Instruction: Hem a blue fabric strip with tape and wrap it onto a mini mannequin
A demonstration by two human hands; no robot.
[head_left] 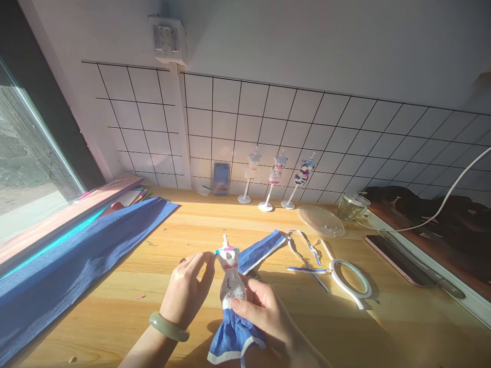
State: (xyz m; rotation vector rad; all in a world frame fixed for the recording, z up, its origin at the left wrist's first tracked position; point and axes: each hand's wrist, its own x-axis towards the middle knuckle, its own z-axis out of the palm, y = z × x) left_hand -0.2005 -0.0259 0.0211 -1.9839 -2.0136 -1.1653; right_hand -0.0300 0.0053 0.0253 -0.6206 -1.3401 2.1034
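Observation:
A small white mannequin torso with colored bits at its neckline stands upright at the front middle, wearing a blue skirt with white waistband and hem. Around its waist and hips, from the right, my right hand is closed. My left hand, a green bangle on its wrist, is beside the mannequin's left shoulder, thumb and fingertips pressed together; anything between them is too small to make out. Behind the mannequin lies a blue strip with white edging.
Blue paper stretches along the left. Tape ring, thin strips, clear lid and phone lie right. Three mannequins, a small card and a glass jar stand by the wall.

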